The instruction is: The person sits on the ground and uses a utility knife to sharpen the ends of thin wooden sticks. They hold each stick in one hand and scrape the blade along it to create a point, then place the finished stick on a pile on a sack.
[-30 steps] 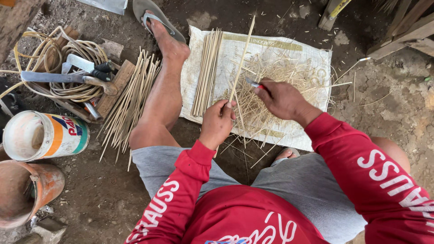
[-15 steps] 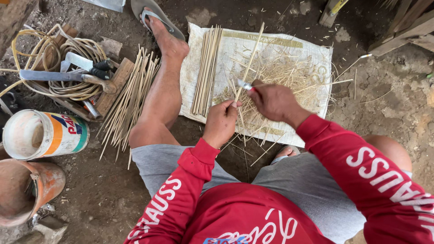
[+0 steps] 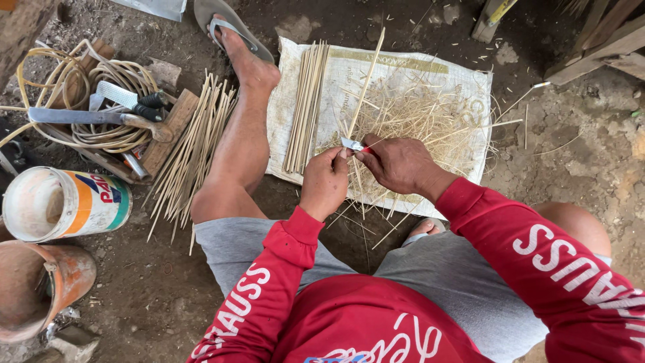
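Bamboo stick under the blade

Bamboo stick (image 3: 368,74) held upright-slanting over the white sack (image 3: 463,87), lower end pinched in the left hand (image 3: 324,183), upper end pointing away toward the top of the sack. Left grip closed narrow around the stick. Right hand (image 3: 398,161) closed on a small knife (image 3: 351,143), blade laid against the stick just above the left fingers. Hands touching, almost knuckle to knuckle. Shavings (image 3: 410,121) heaped on the sack right beneath. Finished sticks (image 3: 306,104) lined up on the sack's left edge; a rougher bundle (image 3: 191,151) on the dirt beside the outstretched leg (image 3: 236,144). Paint can (image 3: 64,204) and coiled cord with tools (image 3: 101,114) well apart to the left.

Judged step: shaving the stick thin, mid-stroke. Next move likely calls for a steady pinch and a shallow blade angle, pushed away from the fingers.
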`<control>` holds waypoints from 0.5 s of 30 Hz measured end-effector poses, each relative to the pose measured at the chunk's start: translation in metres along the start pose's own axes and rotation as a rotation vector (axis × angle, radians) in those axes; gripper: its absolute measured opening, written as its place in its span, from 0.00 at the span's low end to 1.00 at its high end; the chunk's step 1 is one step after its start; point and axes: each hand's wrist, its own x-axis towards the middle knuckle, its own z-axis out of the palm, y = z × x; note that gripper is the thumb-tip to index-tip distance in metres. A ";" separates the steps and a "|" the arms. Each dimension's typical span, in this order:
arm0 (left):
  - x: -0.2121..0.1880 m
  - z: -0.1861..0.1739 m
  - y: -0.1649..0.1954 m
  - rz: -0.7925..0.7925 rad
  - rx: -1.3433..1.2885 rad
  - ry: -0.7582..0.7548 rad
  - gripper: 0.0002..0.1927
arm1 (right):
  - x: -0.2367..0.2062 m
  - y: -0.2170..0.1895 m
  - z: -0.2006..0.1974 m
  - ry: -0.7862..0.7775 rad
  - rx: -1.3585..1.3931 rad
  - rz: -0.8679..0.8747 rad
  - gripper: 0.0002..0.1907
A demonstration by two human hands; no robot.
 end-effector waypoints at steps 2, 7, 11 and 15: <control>0.001 0.000 0.001 -0.021 -0.007 -0.011 0.13 | 0.000 -0.002 -0.003 -0.005 -0.020 0.030 0.22; -0.004 -0.004 0.007 -0.144 0.085 -0.049 0.14 | 0.005 -0.001 -0.013 -0.030 -0.050 0.138 0.22; -0.013 -0.004 0.010 -0.118 0.019 -0.077 0.13 | 0.006 0.012 -0.017 0.047 -0.057 0.123 0.24; -0.016 -0.008 0.008 -0.114 0.003 -0.094 0.14 | 0.015 0.020 -0.014 -0.005 -0.046 0.206 0.24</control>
